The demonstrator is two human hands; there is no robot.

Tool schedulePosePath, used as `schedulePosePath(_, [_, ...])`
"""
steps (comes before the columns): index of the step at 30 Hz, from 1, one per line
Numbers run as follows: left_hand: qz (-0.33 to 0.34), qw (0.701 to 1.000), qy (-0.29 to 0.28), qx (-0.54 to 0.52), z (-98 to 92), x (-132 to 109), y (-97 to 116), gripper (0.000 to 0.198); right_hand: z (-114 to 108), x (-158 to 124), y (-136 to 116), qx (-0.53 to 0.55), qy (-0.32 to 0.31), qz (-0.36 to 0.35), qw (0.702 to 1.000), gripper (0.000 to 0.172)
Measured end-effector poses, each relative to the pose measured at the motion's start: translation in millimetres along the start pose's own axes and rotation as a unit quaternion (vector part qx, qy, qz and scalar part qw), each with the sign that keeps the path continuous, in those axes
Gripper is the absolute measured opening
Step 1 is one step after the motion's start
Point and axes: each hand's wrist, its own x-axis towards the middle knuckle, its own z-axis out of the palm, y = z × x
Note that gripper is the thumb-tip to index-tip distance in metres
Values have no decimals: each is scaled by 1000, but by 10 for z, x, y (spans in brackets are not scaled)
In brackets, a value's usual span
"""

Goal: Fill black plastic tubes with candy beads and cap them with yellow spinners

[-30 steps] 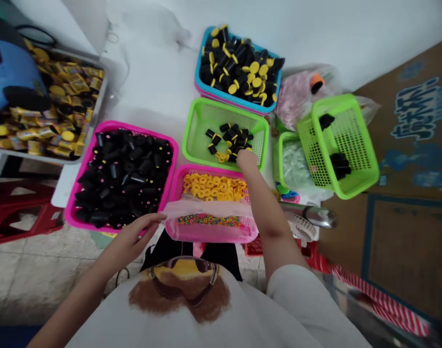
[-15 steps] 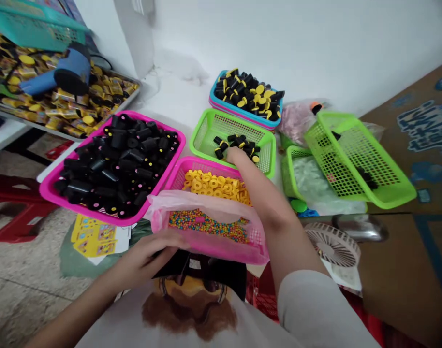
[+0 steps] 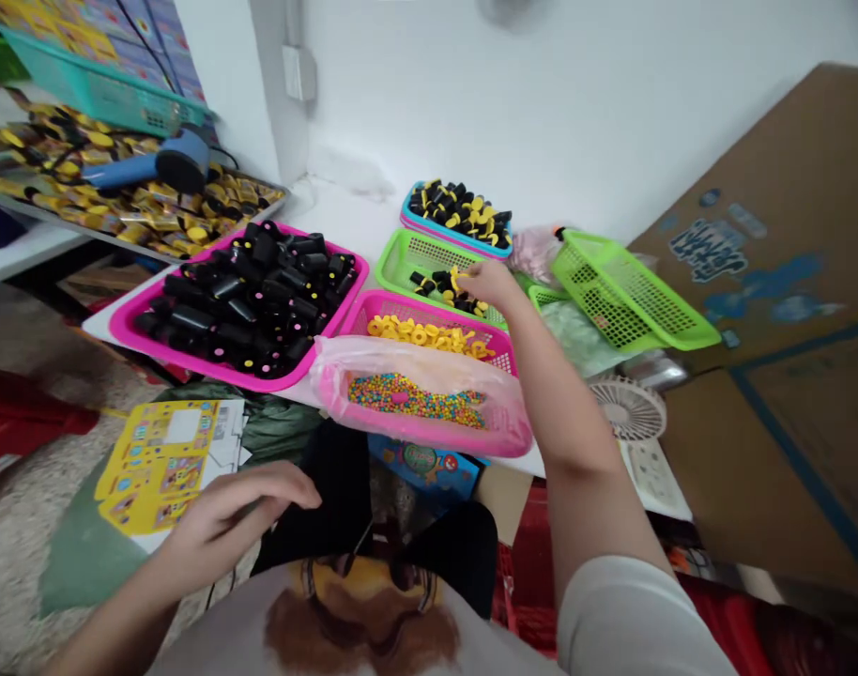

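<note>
My right hand point(image 3: 491, 284) is over the green basket point(image 3: 401, 252), fingers closed in a pinch with a small yellow piece point(image 3: 456, 276) at their tips. Below it in that basket lie small black parts with yellow rings point(image 3: 443, 285). Nearer to me, a pink basket point(image 3: 359, 312) holds yellow ring-shaped pieces point(image 3: 419, 332). In front of that, a pink tray lined with thin plastic point(image 3: 436, 439) contains tiny multicoloured beads point(image 3: 415, 396). My left hand point(image 3: 256, 502) hangs above my lap, fingers loosely stretched, holding nothing visible.
A large pink basket point(image 3: 123, 324) of black bottle-like parts stands left. Behind is a blue basket point(image 3: 405, 199) of black and yellow pieces. A tilted green basket point(image 3: 640, 291), a small fan point(image 3: 630, 408) and cardboard boxes point(image 3: 788, 235) are right. A blue hand tool point(image 3: 182, 160) rests on a filled tray.
My right hand has risen out of the green basket, with yellow now at its fingertips. My left hand has left the pink tray's front edge and moved toward me. The camera view has shifted.
</note>
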Motion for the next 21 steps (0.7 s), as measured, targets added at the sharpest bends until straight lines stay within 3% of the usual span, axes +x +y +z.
schedulePosePath(4, [2, 996, 48, 80, -67, -168, 37, 24, -206, -588, -98, 29, 59, -11, 998, 56])
schedulePosePath(7, [10, 991, 72, 111, -83, -325, 117, 17, -375, -1027, -114, 53, 136, -19, 989, 62])
schedulePosePath(10, [9, 989, 104, 101, -189, -520, 126, 31, -501, -1543, -3, 77, 213, -34, 973, 63])
schedulePosePath(12, [15, 985, 148, 85, -321, -622, 75, 50, -457, -1902, 113, 84, 270, -32, 959, 61])
schedulePosePath(14, [32, 976, 198, 91, -467, -676, -9, 66, -255, -2211, 205, 83, 319, -8, 944, 57])
schedulePosePath(16, [41, 967, 222, 119, -581, -678, -107, 75, 93, -2422, 232, 80, 335, 19, 939, 56])
schedulePosePath(19, [14, 965, 220, 143, -637, -584, -232, 79, 708, -2530, 149, 76, 272, 14, 959, 49])
schedulePosePath(21, [-19, 970, 196, 142, -609, -469, -275, 71, 1026, -2496, 70, 72, 211, -10, 975, 39])
